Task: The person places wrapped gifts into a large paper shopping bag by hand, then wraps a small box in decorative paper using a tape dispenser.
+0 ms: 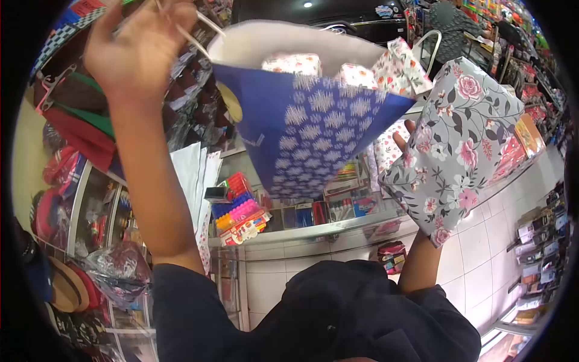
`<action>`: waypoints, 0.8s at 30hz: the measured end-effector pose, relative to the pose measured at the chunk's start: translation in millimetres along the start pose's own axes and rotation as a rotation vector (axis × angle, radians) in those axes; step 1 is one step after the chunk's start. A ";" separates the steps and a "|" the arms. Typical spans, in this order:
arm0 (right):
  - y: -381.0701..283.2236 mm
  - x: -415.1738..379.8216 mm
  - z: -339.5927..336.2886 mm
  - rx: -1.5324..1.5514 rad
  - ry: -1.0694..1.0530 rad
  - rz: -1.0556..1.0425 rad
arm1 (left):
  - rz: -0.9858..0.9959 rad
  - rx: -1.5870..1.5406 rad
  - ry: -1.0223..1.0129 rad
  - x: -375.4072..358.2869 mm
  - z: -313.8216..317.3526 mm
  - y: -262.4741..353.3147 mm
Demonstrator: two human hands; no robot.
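Note:
A blue paper gift bag (325, 130) with white snowflake-like patterns hangs tilted and open at the top. My left hand (142, 51), slightly blurred, is closed on its white cord handle at the upper left. Inside the bag are white floral-wrapped packages (292, 64), and another floral package (401, 67) pokes out near its right rim. Beside the bag's right edge, my right hand (403, 140) supports a large gift box (461, 145) wrapped in grey paper with pink and white flowers. Only some fingertips show; the box hides most of that hand.
Under the bag runs a glass display counter (289, 236) holding stationery. Packs of coloured markers (241, 211) and white paper sheets (190, 181) lie on its left part. Bagged goods (120, 265) crowd the left side. Shelves of small items (540, 259) line the right.

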State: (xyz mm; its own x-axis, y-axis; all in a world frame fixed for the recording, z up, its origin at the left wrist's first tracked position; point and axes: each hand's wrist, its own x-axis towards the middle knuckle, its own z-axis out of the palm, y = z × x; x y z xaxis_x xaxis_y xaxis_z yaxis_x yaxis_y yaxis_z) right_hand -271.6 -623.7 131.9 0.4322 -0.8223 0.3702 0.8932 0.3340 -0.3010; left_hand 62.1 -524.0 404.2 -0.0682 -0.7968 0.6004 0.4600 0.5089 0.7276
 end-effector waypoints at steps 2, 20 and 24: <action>0.7 -2.2 -3.3 -0.009 0.055 -0.098 | -0.010 -0.080 0.143 -24.5 -19.0 -27.5; 16.6 11.4 -44.7 -0.441 -0.193 -0.423 | -0.126 1.258 0.843 -152.1 -63.7 -49.2; 40.5 46.9 52.9 -0.311 -0.113 -0.414 | 0.006 1.764 0.931 -146.6 -53.6 -67.1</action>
State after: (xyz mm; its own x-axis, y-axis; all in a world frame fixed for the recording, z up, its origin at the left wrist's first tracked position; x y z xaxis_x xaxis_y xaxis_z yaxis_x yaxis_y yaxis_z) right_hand -208.5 -624.4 183.6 0.0770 -0.7958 0.6006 0.9205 -0.1747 -0.3495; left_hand 88.7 -458.8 249.6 0.5953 -0.3918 0.7015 -0.8027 -0.2514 0.5408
